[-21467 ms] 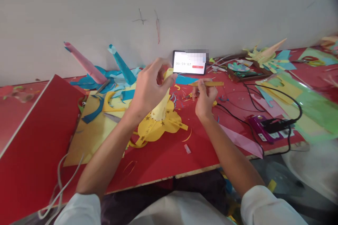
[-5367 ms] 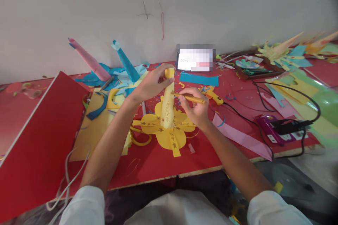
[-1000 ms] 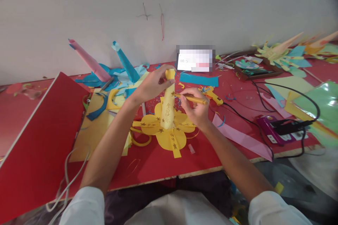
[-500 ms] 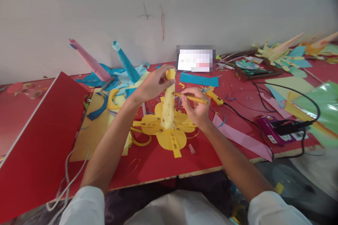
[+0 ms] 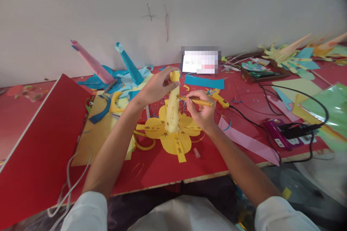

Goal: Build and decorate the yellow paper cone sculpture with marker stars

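Observation:
My left hand [image 5: 162, 81] grips the top of a pale yellow paper tube [image 5: 171, 110], which stands nearly upright. Stars and written characters mark its front. Round its foot spreads a yellow paper flower base [image 5: 173, 144] with more stars and writing on its strips. In my right hand [image 5: 202, 110] is a yellow marker [image 5: 202, 101], its tip at the star on the tube's right side. Yellow-handled scissors [image 5: 145, 147] lie partly under the flower at the left.
A yellow glue gun [image 5: 221, 99] with a black cord lies behind my right hand. A purple power strip [image 5: 275, 135] sits at the right, a red board [image 5: 40, 151] leans at the left. Pink [image 5: 93, 61] and blue cones [image 5: 128, 65] stand behind, near a propped screen [image 5: 200, 61].
Almost nothing differs. Both hands keep their places on the tube and marker, with only a very slight shift of the marker.

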{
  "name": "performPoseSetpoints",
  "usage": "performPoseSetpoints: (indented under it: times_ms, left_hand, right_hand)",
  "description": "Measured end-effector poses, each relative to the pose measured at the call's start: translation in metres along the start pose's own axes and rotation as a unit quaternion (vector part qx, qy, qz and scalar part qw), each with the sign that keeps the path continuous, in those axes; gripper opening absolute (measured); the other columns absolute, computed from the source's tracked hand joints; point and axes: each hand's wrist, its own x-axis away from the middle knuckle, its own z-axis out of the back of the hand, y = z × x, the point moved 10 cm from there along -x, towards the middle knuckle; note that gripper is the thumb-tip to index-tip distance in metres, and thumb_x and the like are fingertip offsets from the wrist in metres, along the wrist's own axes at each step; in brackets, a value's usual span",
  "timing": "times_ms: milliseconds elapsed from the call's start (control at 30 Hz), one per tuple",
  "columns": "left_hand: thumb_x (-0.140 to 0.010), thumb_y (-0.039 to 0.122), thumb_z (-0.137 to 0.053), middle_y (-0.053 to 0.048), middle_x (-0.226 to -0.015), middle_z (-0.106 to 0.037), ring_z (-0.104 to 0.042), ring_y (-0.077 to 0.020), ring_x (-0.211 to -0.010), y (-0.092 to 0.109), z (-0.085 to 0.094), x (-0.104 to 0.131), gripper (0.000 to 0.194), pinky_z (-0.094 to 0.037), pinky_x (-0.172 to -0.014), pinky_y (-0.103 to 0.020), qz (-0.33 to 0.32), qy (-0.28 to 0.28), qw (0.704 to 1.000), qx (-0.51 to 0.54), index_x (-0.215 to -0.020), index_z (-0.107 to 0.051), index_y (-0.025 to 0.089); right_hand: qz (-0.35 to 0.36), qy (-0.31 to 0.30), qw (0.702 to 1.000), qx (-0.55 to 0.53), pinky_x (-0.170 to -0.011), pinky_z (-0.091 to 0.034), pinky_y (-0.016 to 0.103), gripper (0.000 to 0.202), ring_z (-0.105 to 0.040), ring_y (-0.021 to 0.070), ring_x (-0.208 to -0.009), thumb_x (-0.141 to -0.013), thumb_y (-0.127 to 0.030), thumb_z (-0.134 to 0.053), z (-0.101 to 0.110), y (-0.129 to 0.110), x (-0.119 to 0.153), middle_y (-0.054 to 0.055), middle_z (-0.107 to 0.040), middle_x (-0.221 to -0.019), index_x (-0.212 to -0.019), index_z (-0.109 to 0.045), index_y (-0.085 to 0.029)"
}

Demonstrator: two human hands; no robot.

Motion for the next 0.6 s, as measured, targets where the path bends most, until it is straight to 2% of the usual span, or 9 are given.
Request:
performPoseSetpoints:
  times_ms: [433,600]
  left_hand:
    - [-0.095,0.029,-0.063,-0.002,-0.089,-0.064,-0.055,-0.0096,-0.070,0.0012,-0.0005,0.0001,0.039,-0.046,-0.064,-0.022,0.002,-0.004,1.000,0.009,-0.133,-0.060,0.020]
    - [-0.095,0.030,-0.064,-0.002,-0.090,-0.064,-0.056,-0.0096,-0.070,-0.0008,-0.0018,-0.0005,0.040,-0.047,-0.064,-0.022,0.002,-0.009,1.000,0.013,-0.134,-0.059,0.022]
  right_hand:
    - [0.001,0.003,1.000,0.003,-0.066,-0.056,0.032,0.015,-0.064,0.0142,-0.069,-0.098,-0.037,-0.058,0.0003,-0.0010,-0.0019,0.000,-0.067,-0.082,-0.094,-0.064,-0.024]
    - [0.009,0.007,1.000,0.004,-0.067,-0.055,0.032,0.015,-0.065,0.0153,-0.074,-0.098,-0.036,-0.059,0.0018,-0.0025,-0.0026,0.001,-0.067,-0.082,-0.092,-0.064,-0.024]
